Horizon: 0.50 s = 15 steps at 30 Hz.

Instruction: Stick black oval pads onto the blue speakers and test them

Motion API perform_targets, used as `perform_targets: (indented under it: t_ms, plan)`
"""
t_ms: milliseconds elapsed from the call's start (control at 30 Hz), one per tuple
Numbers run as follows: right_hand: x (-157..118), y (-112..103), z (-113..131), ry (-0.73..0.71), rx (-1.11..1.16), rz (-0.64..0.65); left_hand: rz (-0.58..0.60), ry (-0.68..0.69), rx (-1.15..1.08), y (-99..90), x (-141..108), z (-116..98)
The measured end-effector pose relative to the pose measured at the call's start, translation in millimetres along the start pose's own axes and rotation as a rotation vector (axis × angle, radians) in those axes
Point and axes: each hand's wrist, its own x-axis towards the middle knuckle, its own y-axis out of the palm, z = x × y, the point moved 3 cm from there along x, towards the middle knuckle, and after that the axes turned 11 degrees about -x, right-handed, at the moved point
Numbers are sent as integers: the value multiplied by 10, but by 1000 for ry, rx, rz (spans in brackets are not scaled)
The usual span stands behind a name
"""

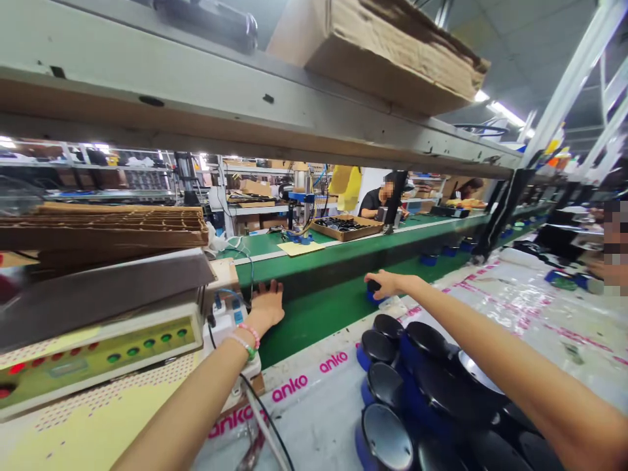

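My right hand [387, 284] reaches over the green conveyor belt [314, 311] with its fingers curled round a small round blue part with a black top [375, 290]. At the left end of the visible belt, my left hand [267, 307] has its fingers spread and holds nothing that I can see. It is close beside a white power strip [228, 320] with plugs and cables. Below my right forearm stand several round blue housings with glossy black tops [385, 386], packed together on the plastic-covered table [314, 418]. My forearm hides some of them.
A control box with coloured buttons [147, 343] stands at left, a divided cardboard tray [108, 226] behind it. A beam [245, 98] with a cardboard box [387, 59] crosses overhead. Farther along the belt lie several blue parts [449, 250]. A co-worker [375, 203] sits across the line.
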Motion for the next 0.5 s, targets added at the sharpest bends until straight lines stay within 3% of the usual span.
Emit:
perform_targets:
  t_ms: [67, 133, 200, 267, 333, 400, 500]
  plan:
    - [-199, -214, 24, -35, 22, -79, -1, 29, -15, -1, -52, -11]
    - [-579, -473, 18, -58, 62, -181, -5, 61, -44, -42, -108, -26]
    - [-1127, -682, 13, -67, 106, -254, -9, 103, -89, -126, -164, -77]
    - [-1752, -744, 37, -58, 144, -250, -28, 143, -145, -257, -233, -198]
    - [-2316, -611, 97, -56, 215, -151, -56, 183, -208, -423, -336, -416]
    - [-2709, -334, 162, -48, 275, -72, -65, 247, -274, -586, -483, -737]
    - [-2913, 169, 202, 3, 295, -69, -11, 368, -356, -722, -759, -1328]
